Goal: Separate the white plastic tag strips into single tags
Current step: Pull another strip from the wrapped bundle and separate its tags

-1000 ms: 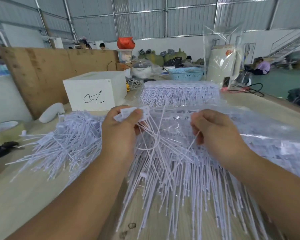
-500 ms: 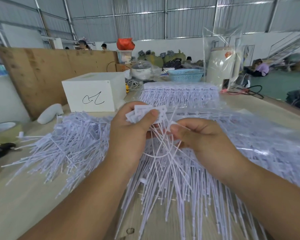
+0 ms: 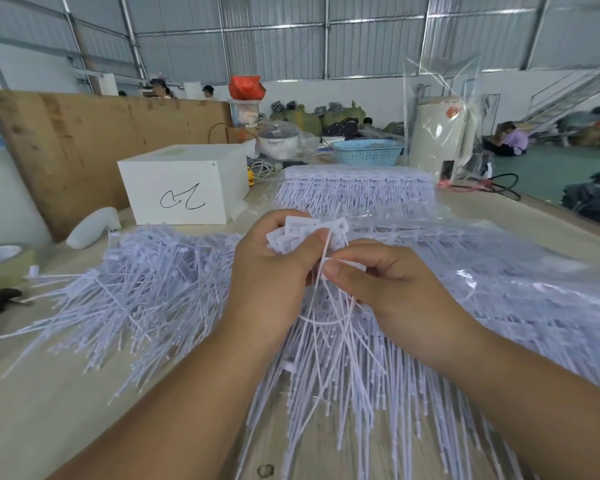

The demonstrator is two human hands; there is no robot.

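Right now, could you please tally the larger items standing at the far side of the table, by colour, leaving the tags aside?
White box with a scribble: 1
Blue basket: 1
Cream cylinder appliance wrapped in clear plastic: 1
Orange bag on a clear container: 1
Total: 4

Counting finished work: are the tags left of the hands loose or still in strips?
Loose, mostly: the left pile lies jumbled, stems crossing at all angles, unlike the aligned bagged strips.
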